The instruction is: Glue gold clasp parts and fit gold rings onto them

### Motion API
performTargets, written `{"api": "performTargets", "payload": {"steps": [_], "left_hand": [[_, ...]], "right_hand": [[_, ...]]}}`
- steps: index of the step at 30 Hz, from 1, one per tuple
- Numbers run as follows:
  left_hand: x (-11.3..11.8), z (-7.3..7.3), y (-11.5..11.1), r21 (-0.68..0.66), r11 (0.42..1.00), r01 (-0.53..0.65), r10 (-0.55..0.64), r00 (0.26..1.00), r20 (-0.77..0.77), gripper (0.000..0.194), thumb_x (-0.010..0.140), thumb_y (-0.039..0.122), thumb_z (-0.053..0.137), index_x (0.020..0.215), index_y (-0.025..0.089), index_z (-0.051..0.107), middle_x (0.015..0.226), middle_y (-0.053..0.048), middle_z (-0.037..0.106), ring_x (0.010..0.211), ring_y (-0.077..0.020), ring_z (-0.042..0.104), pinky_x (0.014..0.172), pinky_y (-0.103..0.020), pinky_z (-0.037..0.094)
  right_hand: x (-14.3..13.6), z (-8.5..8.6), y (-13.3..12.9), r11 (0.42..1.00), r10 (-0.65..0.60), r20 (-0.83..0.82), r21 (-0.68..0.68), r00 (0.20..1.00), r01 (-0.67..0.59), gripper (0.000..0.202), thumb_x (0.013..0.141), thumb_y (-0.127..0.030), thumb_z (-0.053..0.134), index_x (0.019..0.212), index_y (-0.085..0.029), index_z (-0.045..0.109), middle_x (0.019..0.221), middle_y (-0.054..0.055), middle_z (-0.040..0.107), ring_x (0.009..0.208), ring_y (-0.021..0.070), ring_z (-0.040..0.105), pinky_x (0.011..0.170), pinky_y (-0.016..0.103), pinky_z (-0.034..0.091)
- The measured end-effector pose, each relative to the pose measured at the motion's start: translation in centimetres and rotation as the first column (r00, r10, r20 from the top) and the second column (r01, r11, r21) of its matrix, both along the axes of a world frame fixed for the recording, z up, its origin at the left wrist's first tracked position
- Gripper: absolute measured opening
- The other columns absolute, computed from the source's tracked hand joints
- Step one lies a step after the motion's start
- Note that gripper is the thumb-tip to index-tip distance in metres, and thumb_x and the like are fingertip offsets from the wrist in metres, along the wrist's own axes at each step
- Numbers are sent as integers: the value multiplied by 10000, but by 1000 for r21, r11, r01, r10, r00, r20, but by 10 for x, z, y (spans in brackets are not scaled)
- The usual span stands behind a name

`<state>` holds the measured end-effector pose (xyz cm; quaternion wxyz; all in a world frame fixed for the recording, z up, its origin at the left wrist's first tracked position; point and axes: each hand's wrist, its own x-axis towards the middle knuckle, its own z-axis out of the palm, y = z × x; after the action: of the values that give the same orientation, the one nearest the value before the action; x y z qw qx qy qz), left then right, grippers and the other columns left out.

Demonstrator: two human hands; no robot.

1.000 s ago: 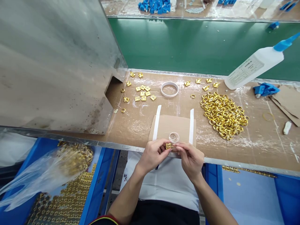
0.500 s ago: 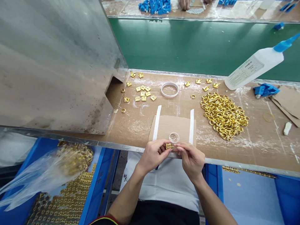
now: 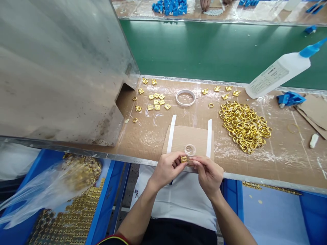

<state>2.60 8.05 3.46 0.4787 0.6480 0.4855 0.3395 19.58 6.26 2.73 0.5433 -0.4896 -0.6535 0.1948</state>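
Between the thumb and fingers of my left hand (image 3: 167, 167) is a small gold square piece (image 3: 183, 159), possibly a ring with a square top. My right hand (image 3: 209, 173) pinches a thin stick or needle (image 3: 189, 160) whose tip meets the gold piece. Just beyond my fingers, a small clear round dish (image 3: 190, 150) rests on a cardboard pad (image 3: 190, 136) held by white tape strips. Farther off, several gold square pieces (image 3: 156, 102) lie to the left, and a heap of gold rings (image 3: 245, 126) to the right.
A metal panel (image 3: 58, 75) rises on the left. A white tape ring (image 3: 185, 98) lies mid-table, a white bottle with blue nozzle (image 3: 278, 73) stands tilted-looking at right, near blue clips (image 3: 290, 99). Blue trays (image 3: 104, 200) flank my lap. A co-worker's hand (image 3: 205, 4) shows across the green belt (image 3: 194, 51).
Both hands keep nearly the same pose, with the thin tool still at the gold piece. The view has shifted very slightly; the co-worker's hand moved a little.
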Motion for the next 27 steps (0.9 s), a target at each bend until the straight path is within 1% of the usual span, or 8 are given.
{"api": "performTargets", "payload": {"steps": [6,12,16,18,20,23,25,27], "left_hand": [[0,0,0,-14,1000,-8,8,1000,-4,190,877,250,664,1029,163,738,672,8,646,506,-87,540,469,-165,458],[0,1,0,-12,1000,-8,8,1000,-5,194,866,215,665,1036,156,738,687,4,658,510,-89,547,472,-166,465],[0,0,0,-21,1000,-16,16,1000,-9,190,864,225,660,1027,168,739,695,2,666,521,-93,558,478,-167,474],[0,0,0,-27,999,-19,19,1000,-3,192,866,236,658,1027,169,740,692,1,666,516,-92,551,473,-166,470],[0,0,0,-29,999,-21,21,1000,7,195,864,246,663,1024,166,740,684,4,662,501,-88,537,463,-165,460],[-1,0,0,-23,1000,-15,16,1000,21,205,858,249,673,1029,160,743,671,11,651,485,-81,523,461,-165,453],[-1,0,0,-18,1000,-11,12,1000,28,208,860,239,668,1036,156,743,662,16,640,486,-80,521,465,-164,452],[-2,0,1,-14,1000,-10,11,999,35,207,864,233,661,1039,157,742,656,20,631,487,-79,520,466,-163,452]], "right_hand": [[1,-2,-1,1000,3,-2,-16,1000,-3,142,985,-215,625,924,-242,751,815,28,799,714,193,775,630,264,640],[0,-3,-1,1000,1,-13,-13,1000,-1,140,979,-199,628,928,-243,751,821,28,799,720,188,773,649,262,642],[0,-5,-3,1000,1,-27,-28,1000,-2,138,983,-209,622,928,-240,744,823,36,795,686,191,764,622,280,641],[0,-4,-4,999,-15,-59,-33,998,13,132,984,-213,620,925,-242,734,824,34,790,675,190,756,613,289,638],[2,1,-1,998,-59,-71,3,996,59,132,988,-213,613,918,-243,720,807,32,777,681,192,747,621,304,635],[5,10,10,989,-121,5,84,993,120,140,986,-206,617,894,-249,712,790,31,748,712,194,732,652,314,623],[6,13,19,989,-118,87,99,989,109,143,980,-201,627,882,-251,719,806,33,728,734,188,718,658,304,611],[7,14,27,992,-99,149,88,984,87,140,975,-199,636,883,-248,729,836,40,709,763,187,707,664,297,604]]}}
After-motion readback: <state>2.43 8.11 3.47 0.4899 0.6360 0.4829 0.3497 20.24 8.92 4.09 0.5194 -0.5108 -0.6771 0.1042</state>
